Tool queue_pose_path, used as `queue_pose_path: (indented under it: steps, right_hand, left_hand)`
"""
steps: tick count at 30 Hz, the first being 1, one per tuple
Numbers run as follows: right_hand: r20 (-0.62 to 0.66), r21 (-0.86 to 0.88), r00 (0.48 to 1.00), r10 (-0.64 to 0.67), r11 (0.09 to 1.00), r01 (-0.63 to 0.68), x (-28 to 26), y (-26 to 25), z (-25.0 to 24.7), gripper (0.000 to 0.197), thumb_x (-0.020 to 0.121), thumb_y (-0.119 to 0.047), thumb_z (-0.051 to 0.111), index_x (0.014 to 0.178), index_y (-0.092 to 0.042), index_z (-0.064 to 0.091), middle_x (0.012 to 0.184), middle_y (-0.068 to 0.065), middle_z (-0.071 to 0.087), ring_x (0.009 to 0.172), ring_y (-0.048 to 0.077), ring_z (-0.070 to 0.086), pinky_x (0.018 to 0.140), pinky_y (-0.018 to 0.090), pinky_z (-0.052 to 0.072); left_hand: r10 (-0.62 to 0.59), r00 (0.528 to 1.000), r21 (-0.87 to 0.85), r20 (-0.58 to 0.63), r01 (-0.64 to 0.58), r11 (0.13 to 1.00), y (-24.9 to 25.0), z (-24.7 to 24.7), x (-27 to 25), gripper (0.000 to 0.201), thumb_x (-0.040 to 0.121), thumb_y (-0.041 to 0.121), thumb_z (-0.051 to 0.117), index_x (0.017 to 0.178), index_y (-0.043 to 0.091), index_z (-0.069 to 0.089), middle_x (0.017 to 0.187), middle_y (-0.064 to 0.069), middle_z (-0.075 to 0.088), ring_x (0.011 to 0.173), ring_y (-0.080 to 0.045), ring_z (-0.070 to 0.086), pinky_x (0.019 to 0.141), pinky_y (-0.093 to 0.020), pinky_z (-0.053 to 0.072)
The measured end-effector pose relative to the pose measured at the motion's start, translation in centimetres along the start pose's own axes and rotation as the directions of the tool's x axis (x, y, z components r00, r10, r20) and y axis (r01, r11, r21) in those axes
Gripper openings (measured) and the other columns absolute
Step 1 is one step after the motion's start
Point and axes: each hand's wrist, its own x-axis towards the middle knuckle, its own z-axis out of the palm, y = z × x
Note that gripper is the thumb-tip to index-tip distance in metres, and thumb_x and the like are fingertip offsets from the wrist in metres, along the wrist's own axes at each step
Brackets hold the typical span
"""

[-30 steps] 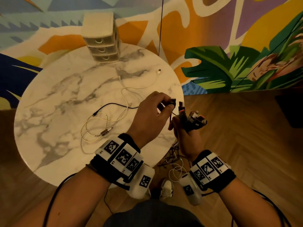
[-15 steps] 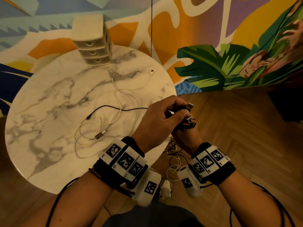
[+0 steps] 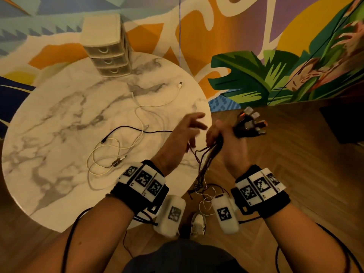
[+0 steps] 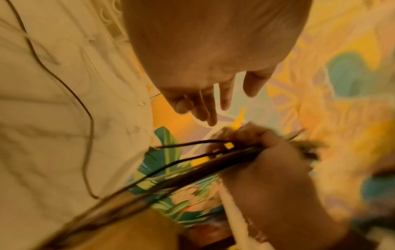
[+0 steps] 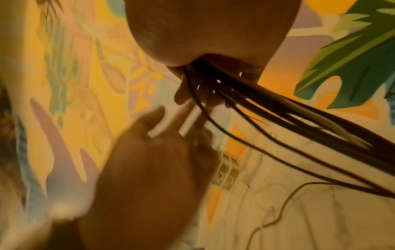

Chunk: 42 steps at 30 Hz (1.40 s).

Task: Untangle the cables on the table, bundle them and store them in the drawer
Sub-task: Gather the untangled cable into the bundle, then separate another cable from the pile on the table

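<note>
Now left hand [image 3: 183, 133] released cable bundle [image 3: 211, 152]; right hand [image 3: 228, 142] grips it.

A: What's worn on the left wrist [image 3: 140, 182]?
B: A black band carrying white blocks printed with black square codes, plus a white camera pod [image 3: 171, 215] at its 5 o'clock, coded too

A: And the right wrist [image 3: 260, 189]?
B: Same kit, pod [image 3: 225, 213] at 8 o'clock. Thin black cables [image 3: 68, 245] trail down both bare forearms. A white shoe [image 3: 198, 223] shows below
</note>
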Motion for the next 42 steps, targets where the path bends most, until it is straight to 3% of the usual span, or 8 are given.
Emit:
queue_pose_path:
  steps: [4, 10, 17, 25, 29, 34, 39, 42]
  right_hand:
    - [0.056, 0.309, 0.991, 0.125, 0.941, -0.136, 1.4, -1.5, -0.9, 0.048, 0.097, -0.018, 0.035, 0.053, -0.002, 0.045, 0.054, 0.012, 0.058, 0.043, 0.022, 0.05, 0.051, 0.028, 0.048]
    - [-0.129, 0.392, 0.988, 0.083, 0.92, -0.026, 3.7, -0.4, -4.1, 0.051, 0.1, -0.027, 0.036, 0.051, -0.013, 0.029, 0.041, -0.003, 0.027, 0.037, 0.013, 0.022, 0.04, 0.022, 0.022]
    - [-0.484, -0.038, 0.875, -0.005, 0.999, -0.015, 4.6, 0.9, -8.1, 0.029, 0.093, -0.041, 0.052, 0.072, -0.024, 0.041, 0.058, -0.007, 0.043, 0.044, 0.002, 0.043, 0.052, 0.022, 0.036]
    - [0.186, -0.193, 0.973, 0.137, 0.976, -0.1, 0.1, 0.5, -1.4, 0.033, 0.099, -0.029, 0.043, 0.078, -0.01, 0.06, 0.048, -0.009, 0.051, 0.045, 0.001, 0.042, 0.049, 0.02, 0.035]
    - [0.119, -0.05, 0.981, 0.151, 0.988, -0.146, 0.4, 1.2, -2.6, 0.038, 0.099, -0.028, 0.044, 0.09, -0.005, 0.073, 0.058, 0.012, 0.057, 0.056, 0.022, 0.047, 0.053, 0.029, 0.036]
    - [-0.076, -0.041, 0.993, 0.087, 0.995, -0.09, 0.9, 1.0, -4.4, 0.047, 0.1, -0.035, 0.042, 0.074, -0.01, 0.071, 0.045, 0.004, 0.036, 0.034, 0.01, 0.024, 0.038, 0.024, 0.018]
    - [-0.182, -0.064, 0.982, 0.055, 0.996, -0.068, 1.4, 1.2, -6.2, 0.051, 0.1, -0.039, 0.039, 0.068, -0.013, 0.069, 0.041, -0.004, 0.045, 0.035, 0.009, 0.035, 0.037, 0.019, 0.027]
    - [-0.272, -0.051, 0.958, 0.087, 0.993, -0.104, 1.6, 1.1, -7.0, 0.052, 0.1, -0.04, 0.038, 0.064, -0.012, 0.063, 0.04, -0.007, 0.05, 0.037, 0.007, 0.041, 0.037, 0.017, 0.028]
  left_hand:
    - [-0.231, 0.946, 0.51, 0.229, 0.085, 0.856, -5.6, 0.8, -0.7, 0.029, 0.091, 0.017, 0.055, 0.12, 0.022, 0.055, 0.105, 0.003, 0.063, 0.088, -0.019, 0.061, 0.078, -0.031, 0.048]
    - [-0.321, 0.941, 0.528, -0.109, 0.329, 0.783, -11.0, -6.0, -1.1, 0.022, 0.097, 0.024, 0.048, 0.092, 0.012, 0.067, 0.086, -0.006, 0.064, 0.077, -0.017, 0.055, 0.07, -0.028, 0.04]
    - [-0.119, 0.923, 0.753, -0.366, 0.369, 0.544, -7.3, -11.1, -0.7, 0.051, 0.095, 0.052, 0.035, 0.076, 0.015, 0.065, 0.079, -0.006, 0.066, 0.079, -0.028, 0.06, 0.065, -0.034, 0.044]
    - [0.066, 0.998, 0.993, -0.003, -0.005, 0.12, 3.0, 3.5, -0.7, 0.028, 0.098, 0.03, 0.035, 0.097, 0.016, 0.059, 0.091, -0.007, 0.063, 0.084, -0.03, 0.063, 0.059, -0.031, 0.032]
    - [0.031, 0.999, 0.942, 0.038, -0.046, 0.333, 0.8, 4.3, -1.2, 0.022, 0.098, 0.031, 0.036, 0.102, 0.017, 0.053, 0.095, -0.004, 0.061, 0.085, -0.028, 0.06, 0.06, -0.033, 0.034]
    - [-0.051, 0.99, 0.915, -0.133, 0.142, 0.378, -5.9, -4.3, 0.1, 0.02, 0.097, 0.021, 0.04, 0.102, 0.007, 0.053, 0.104, -0.016, 0.053, 0.094, -0.038, 0.057, 0.077, -0.044, 0.046]
    - [0.221, 0.895, 0.842, -0.387, 0.246, 0.481, -4.2, -10.1, 1.7, 0.024, 0.096, 0.017, 0.043, 0.089, 0.001, 0.06, 0.091, -0.023, 0.061, 0.083, -0.041, 0.058, 0.07, -0.044, 0.044]
    - [-0.227, 0.947, 0.592, -0.227, 0.319, 0.74, -4.1, -7.0, -0.7, 0.037, 0.098, 0.025, 0.043, 0.074, 0.006, 0.062, 0.073, -0.016, 0.065, 0.063, -0.03, 0.059, 0.06, -0.035, 0.047]
